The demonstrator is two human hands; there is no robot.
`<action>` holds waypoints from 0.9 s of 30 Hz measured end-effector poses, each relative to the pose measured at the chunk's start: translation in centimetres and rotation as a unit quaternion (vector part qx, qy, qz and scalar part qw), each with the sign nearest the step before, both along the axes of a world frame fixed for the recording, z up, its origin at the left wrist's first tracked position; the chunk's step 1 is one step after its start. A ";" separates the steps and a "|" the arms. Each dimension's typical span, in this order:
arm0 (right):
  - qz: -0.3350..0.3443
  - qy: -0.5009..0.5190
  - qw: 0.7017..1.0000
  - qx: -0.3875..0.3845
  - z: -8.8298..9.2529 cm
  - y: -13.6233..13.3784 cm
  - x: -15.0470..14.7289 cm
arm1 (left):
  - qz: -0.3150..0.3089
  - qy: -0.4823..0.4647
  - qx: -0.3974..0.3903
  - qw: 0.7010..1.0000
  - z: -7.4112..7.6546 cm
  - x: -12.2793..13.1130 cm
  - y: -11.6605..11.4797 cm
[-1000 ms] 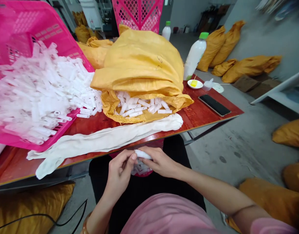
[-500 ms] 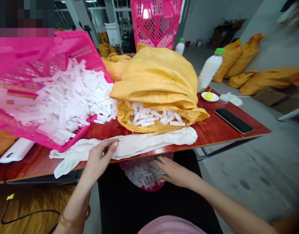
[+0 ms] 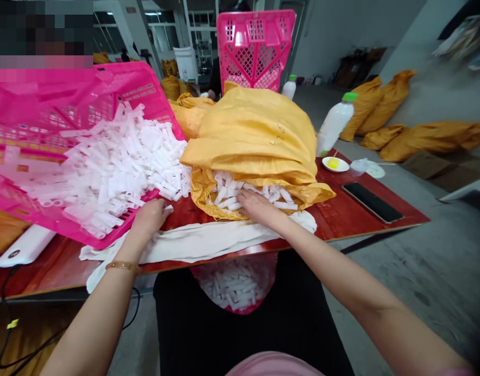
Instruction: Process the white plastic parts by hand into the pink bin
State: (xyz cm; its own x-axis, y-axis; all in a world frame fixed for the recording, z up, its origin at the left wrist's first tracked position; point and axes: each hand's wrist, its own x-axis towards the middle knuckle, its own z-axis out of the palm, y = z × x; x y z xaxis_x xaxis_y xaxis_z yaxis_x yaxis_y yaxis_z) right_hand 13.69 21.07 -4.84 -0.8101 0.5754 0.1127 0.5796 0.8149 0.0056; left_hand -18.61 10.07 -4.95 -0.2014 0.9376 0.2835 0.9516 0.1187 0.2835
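My left hand is closed with a short white tube at its fingertips, beside the front edge of the pink basket. That tipped basket holds a heap of short white tubes. My right hand reaches into the mouth of the yellow woven sack, fingers together among the white tubes there. Whether it grips one is hidden. Under both wrists lies a white cloth along the table edge. On my lap, below the edge, more white tubes fill a pink container.
The red table also carries a phone, a small dish with something yellow, a white bottle and a white device with a cable. Behind stands another pink basket. Yellow sacks lie on the floor.
My right hand has gone from the lap container up into the sack's mouth. My left hand has moved left and forward, off the cloth's middle, and a white tube now shows in it.
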 end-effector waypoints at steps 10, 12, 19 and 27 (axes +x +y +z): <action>-0.101 0.267 0.954 -0.090 3.3 -2.1 4.5 | 0.092 -0.179 0.108 0.974 2.2 6.8 -6.2; -0.081 0.375 0.891 -0.244 2.7 -4.7 6.4 | 0.074 -0.308 0.118 0.941 2.0 9.8 -8.0; -0.019 0.396 0.729 -0.557 -0.1 -13.2 7.0 | -0.010 -0.447 0.110 0.888 1.5 18.7 -11.5; 0.029 0.282 0.919 -0.275 -1.2 -15.5 6.5 | -0.134 -0.345 0.005 0.929 2.9 19.1 -13.0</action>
